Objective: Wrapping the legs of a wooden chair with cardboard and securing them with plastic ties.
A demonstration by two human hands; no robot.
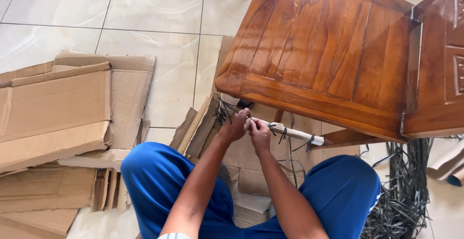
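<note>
Seated on the tiled floor (159,7), we close both hands on a paper-wrapped rail (290,133) under the front edge of a wooden chair seat (314,99). Left hand (235,125) and right hand (260,131) grip its near end; its long axis runs rightward, with open room toward our knees.

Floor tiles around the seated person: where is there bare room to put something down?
Bare tile lies above the flattened cardboard and left of the wooden chair. A narrow strip runs between that cardboard and the pieces at the knees. It is crowded by both hands and the dark strap pile.
</note>
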